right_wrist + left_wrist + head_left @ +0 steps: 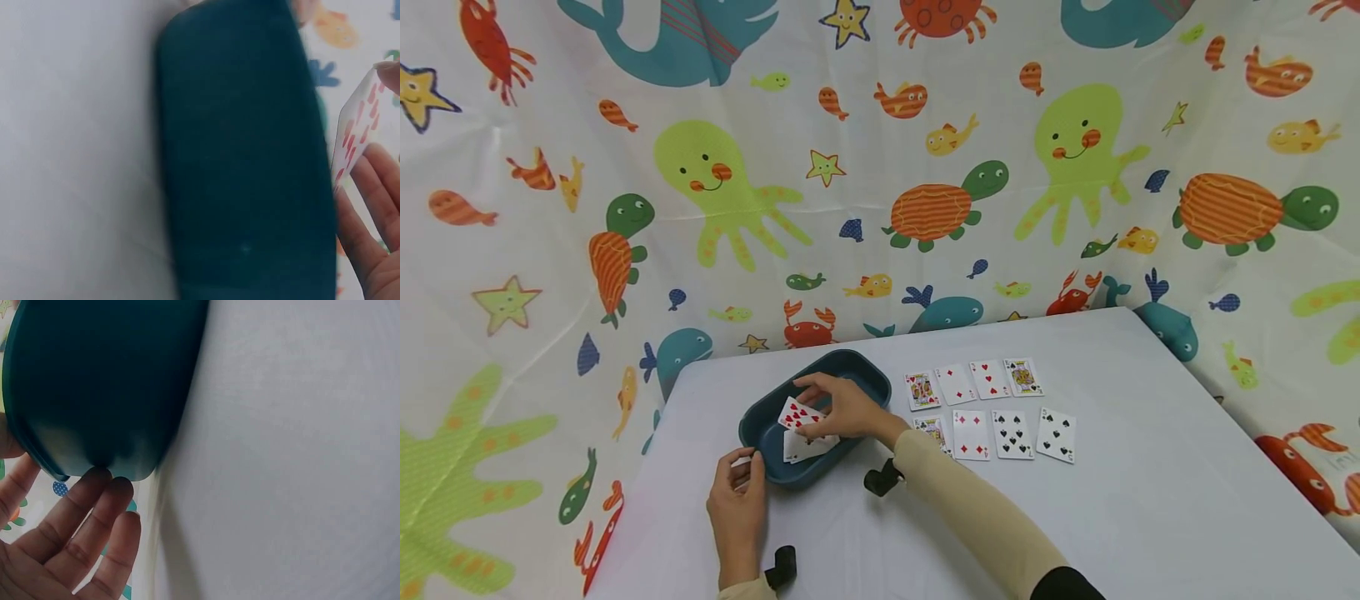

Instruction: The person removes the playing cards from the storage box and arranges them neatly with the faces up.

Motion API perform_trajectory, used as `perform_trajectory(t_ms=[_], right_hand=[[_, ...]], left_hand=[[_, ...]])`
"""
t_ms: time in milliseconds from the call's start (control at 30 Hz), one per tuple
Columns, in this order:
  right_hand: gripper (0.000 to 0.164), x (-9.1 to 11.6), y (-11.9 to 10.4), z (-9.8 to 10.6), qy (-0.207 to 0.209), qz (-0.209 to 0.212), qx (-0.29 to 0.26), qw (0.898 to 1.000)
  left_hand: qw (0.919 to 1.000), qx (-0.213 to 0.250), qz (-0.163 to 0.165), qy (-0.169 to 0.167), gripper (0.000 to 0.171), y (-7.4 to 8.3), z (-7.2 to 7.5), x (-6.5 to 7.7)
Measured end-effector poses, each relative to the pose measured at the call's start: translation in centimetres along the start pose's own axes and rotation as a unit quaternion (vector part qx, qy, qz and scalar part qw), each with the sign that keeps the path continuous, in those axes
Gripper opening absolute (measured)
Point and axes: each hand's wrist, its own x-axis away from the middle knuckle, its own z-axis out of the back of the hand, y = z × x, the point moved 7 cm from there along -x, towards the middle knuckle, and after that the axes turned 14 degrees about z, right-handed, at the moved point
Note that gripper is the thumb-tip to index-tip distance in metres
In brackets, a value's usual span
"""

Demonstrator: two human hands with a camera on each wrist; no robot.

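Note:
A dark teal oblong tray [802,474] stands on the table. Over it, my right hand [844,406] holds a playing card with red hearts [797,412]; the right wrist view catches this hearts card [359,128] edge-on, between thumb and fingers beyond the tray wall [244,156]. Beneath the hand, more playing cards [799,447] lie in the tray, partly covered. At the tray's near left corner, my left hand [737,496] grips the rim. In the left wrist view its fingertips [119,487] touch the outer wall of the tray [100,381].
Right of the tray, face-up cards lie in two rows on the white table [1150,500]: the back row ends with a king [1023,377], the front row with a tilted black-suit card [1057,435]. My right wrist overlaps a front-row face card [931,429]. A sea-animal curtain [865,167] hangs behind.

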Motion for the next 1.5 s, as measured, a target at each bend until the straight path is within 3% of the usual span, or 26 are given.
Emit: perform_trajectory(t_ms=[267, 633, 967, 1233, 1500], right_hand=[[0.071, 1.5, -1.7, 1.6, 0.050, 0.028, -0.031, 0.998], [0.068, 5.0, -3.1, 2.9, 0.102, 0.039, -0.065, 0.992], [0.067, 9.4, -2.9, 3.8, 0.158, 0.004, -0.080, 0.984], [0.071, 13.6, -2.1, 3.7, 0.204, -0.030, -0.117, 0.971], [0.070, 17.2, -1.4, 3.8, 0.249, -0.075, -0.104, 0.960]], left_hand=[[1.0000, -0.001, -0.005, 0.000, 0.027, 0.0, -0.1, 0.1], [0.9998, -0.004, -0.015, 0.014, 0.025, 0.1, 0.2, 0.2], [0.9997, -0.009, -0.015, 0.014, 0.025, 0.1, 0.2, 0.1], [0.9999, -0.001, -0.014, 0.008, 0.026, -0.1, 0.2, -0.1], [0.9999, 0.002, -0.013, 0.006, 0.027, 0.0, 0.2, -0.2]])
